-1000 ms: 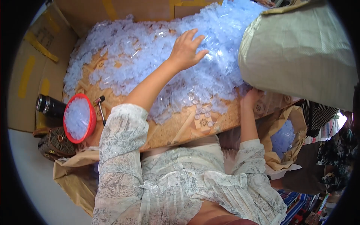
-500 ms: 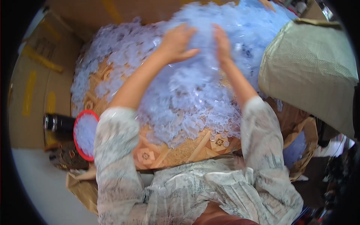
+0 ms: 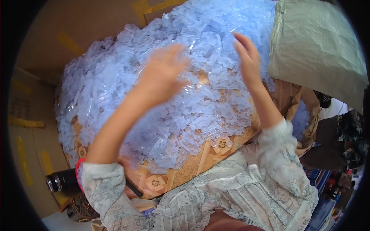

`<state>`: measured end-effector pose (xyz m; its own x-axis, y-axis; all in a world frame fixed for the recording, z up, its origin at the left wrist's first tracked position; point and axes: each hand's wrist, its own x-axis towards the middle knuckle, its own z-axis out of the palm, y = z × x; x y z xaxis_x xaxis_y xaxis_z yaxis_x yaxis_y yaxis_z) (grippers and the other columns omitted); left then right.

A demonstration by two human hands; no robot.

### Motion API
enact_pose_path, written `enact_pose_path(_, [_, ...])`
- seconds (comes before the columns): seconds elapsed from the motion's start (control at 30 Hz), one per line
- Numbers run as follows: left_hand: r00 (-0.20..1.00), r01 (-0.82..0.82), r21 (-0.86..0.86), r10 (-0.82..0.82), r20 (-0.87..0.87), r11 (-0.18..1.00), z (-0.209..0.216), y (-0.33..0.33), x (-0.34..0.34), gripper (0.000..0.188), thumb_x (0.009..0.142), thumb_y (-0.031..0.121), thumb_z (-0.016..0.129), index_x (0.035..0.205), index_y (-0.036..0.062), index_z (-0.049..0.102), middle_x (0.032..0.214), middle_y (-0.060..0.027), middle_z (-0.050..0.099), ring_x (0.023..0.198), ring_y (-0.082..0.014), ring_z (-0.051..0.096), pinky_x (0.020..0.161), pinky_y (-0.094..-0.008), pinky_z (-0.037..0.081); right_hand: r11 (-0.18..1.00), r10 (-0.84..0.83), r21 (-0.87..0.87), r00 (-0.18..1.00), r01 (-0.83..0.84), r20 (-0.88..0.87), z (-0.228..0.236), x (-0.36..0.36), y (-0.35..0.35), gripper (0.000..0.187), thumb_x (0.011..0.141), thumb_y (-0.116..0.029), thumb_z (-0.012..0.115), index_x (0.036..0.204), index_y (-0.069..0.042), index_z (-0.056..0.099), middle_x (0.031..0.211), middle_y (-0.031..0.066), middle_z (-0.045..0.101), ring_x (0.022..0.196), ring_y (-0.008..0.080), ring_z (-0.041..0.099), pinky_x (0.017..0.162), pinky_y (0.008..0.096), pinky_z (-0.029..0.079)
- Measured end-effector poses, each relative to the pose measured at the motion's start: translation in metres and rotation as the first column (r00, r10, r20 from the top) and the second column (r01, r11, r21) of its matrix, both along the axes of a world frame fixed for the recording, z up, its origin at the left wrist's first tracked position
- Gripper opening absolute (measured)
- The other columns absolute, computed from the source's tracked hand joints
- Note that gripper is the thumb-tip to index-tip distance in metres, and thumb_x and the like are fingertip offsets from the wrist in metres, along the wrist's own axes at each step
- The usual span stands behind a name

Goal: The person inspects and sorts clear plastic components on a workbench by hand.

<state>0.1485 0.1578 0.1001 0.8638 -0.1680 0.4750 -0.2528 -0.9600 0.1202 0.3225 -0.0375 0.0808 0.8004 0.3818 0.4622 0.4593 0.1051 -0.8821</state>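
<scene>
From the head camera, a big heap of small pale blue translucent plastic pieces (image 3: 200,77) covers most of a patterned tan surface (image 3: 216,148), spreading from the upper middle of the view down toward the person. The left hand (image 3: 163,75) is blurred; it hangs spread and released over the middle of the heap, gripping nothing, though whether it touches the pieces cannot be told. The right hand (image 3: 248,61) is also open with fingers extended, its edge against the pieces near the heap's right side. A greenish woven sack (image 3: 316,50) lies just beside that hand at upper right. At lower left, beside the patterned sleeve (image 3: 104,188), a dark cylinder (image 3: 61,181) lies near a red rim (image 3: 78,169). Brown cardboard (image 3: 69,38) stands behind the heap.
</scene>
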Motion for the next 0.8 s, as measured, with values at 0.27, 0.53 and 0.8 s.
enact_pose_path(0.27, [0.960, 0.278, 0.290, -0.263, -0.091, 0.916, -0.046, -0.120, 0.170, 0.060, 0.074, 0.047, 0.071, 0.122, 0.0155, 0.056, 0.146, -0.0171, 0.031, 0.135, -0.0401, 0.026, 0.105, -0.0654, 0.022, 0.851, -0.474, 0.092, 0.833, 0.516, -0.286, -0.068, 0.143, -0.140, 0.057, 0.097, -0.042, 0.043, 0.135, 0.001, 0.041, 0.133, 0.0136, 0.049, 0.125, 0.0260, 0.044, 0.103, 0.0344, 0.035])
enact_pose_path(0.53, [0.988, 0.153, 0.314, -0.134, -0.082, 0.937, -0.060, -0.083, 0.147, 0.042, 0.080, 0.034, 0.065, 0.116, 0.0156, 0.056, 0.143, -0.0180, 0.034, 0.133, -0.0476, 0.025, 0.108, -0.0630, 0.018, 0.988, 0.035, 0.155, 0.956, 0.011, -0.290, -0.075, 0.152, -0.055, 0.052, 0.096, -0.042, 0.044, 0.132, -0.005, 0.048, 0.124, 0.0066, 0.053, 0.109, 0.0181, 0.052, 0.094, 0.0305, 0.041])
enact_pose_path(0.8, [0.992, -0.112, 0.343, 0.084, 0.097, 0.933, -0.048, 0.001, 0.063, 0.027, 0.080, 0.018, 0.061, 0.106, 0.0116, 0.055, 0.127, -0.0170, 0.048, 0.123, -0.0378, 0.042, 0.103, -0.0552, 0.029, 0.998, 0.035, -0.059, 0.999, -0.035, 0.008, -0.084, 0.088, 0.065, 0.051, 0.089, -0.047, 0.051, 0.103, -0.001, 0.066, 0.108, 0.0179, 0.061, 0.096, 0.0313, 0.058, 0.086, 0.0381, 0.042])
